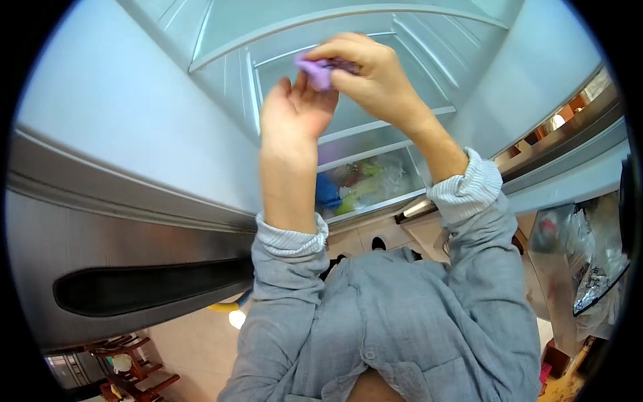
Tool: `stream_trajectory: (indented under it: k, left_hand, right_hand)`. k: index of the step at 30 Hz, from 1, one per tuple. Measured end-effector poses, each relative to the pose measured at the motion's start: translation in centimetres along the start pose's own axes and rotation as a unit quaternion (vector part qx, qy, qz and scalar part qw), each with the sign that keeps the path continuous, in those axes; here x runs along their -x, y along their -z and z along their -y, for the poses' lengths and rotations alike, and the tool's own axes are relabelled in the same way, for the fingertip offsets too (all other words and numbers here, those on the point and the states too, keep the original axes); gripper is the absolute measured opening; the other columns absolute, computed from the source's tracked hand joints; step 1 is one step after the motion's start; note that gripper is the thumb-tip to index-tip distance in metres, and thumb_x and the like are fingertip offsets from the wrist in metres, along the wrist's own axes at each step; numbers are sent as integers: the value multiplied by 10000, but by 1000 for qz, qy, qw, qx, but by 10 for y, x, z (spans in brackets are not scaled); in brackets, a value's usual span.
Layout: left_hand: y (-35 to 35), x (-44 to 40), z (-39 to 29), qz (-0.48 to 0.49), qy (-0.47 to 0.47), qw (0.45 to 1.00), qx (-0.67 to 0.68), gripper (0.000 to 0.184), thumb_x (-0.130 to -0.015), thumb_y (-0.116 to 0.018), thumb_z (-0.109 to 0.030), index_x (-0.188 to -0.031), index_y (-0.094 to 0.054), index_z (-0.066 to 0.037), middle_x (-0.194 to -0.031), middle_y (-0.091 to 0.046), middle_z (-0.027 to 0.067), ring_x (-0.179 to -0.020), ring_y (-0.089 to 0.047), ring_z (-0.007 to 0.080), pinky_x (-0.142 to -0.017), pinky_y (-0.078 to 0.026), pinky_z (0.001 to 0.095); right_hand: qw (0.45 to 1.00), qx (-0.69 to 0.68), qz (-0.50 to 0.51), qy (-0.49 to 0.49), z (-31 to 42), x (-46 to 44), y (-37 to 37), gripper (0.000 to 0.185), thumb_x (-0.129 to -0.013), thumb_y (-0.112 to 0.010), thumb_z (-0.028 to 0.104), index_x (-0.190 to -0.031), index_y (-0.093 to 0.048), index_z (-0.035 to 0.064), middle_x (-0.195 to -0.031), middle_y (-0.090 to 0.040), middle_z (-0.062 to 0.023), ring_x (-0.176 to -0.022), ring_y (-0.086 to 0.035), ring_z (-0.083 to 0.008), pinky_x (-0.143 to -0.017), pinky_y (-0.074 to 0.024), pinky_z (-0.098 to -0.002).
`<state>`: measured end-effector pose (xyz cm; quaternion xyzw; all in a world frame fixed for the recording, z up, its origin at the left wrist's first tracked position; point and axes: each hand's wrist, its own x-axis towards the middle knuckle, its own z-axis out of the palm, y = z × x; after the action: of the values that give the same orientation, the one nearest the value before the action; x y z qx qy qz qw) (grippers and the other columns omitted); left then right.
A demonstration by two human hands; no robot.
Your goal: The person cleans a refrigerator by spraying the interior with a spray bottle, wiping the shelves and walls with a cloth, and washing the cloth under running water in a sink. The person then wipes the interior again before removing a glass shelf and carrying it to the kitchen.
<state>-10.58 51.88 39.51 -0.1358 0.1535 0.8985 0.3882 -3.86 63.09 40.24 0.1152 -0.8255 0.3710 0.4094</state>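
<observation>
A crumpled purple cloth (317,72) is bunched in my right hand (367,72), whose fingers are closed round it. Just left of it, my left hand (299,110) is raised with its palm up and its fingers apart, close under the cloth. Whether its fingertips touch the cloth cannot be told. Both hands are inside an open fridge, in front of a bare glass shelf (362,100). Lower down is a clear drawer (375,181) with green and blue items in plastic.
The fridge door (134,248) with a dark recessed handle stands at the left. At the right, another door holds a clear bin (556,268) with plastic bags. An upper shelf edge (348,13) crosses above my hands. Red wooden furniture (137,365) is at the lower left.
</observation>
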Motion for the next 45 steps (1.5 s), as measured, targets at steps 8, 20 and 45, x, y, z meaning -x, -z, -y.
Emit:
stream_trajectory:
  k: [8, 20, 45]
  left_hand:
    - [93, -20, 6, -181, -42, 982, 16, 284, -943, -314, -242, -945, -468, -3, -947, -506, 128, -846, -499, 257, -722, -450, 348]
    - [137, -17, 0, -211, -22, 977, -35, 228, -913, -397, -271, -789, -442, -85, -715, -412, 27, -592, -420, 147, -482, -320, 243]
    - [180, -12, 23, -190, -27, 977, -93, 243, -891, -458, -288, -720, -492, -119, -505, -364, -13, -407, -332, 111, -377, -231, 223]
  right_hand:
    - [903, 130, -159, -378, -126, 92, 59, 280, -755, -522, 102, -1013, -623, 65, -853, -641, -100, -789, -617, -225, -702, -493, -360]
    - [974, 223, 26, 1, -114, 102, -90, 165, -709, -563, 67, -866, -601, 103, -944, -595, -62, -959, -529, -270, -798, -438, -396]
    - [864, 412, 227, -183, -297, -28, -102, 483, -860, -370, 476, -1214, -494, 171, -1310, -416, -86, -1213, -356, -311, -979, -311, -465]
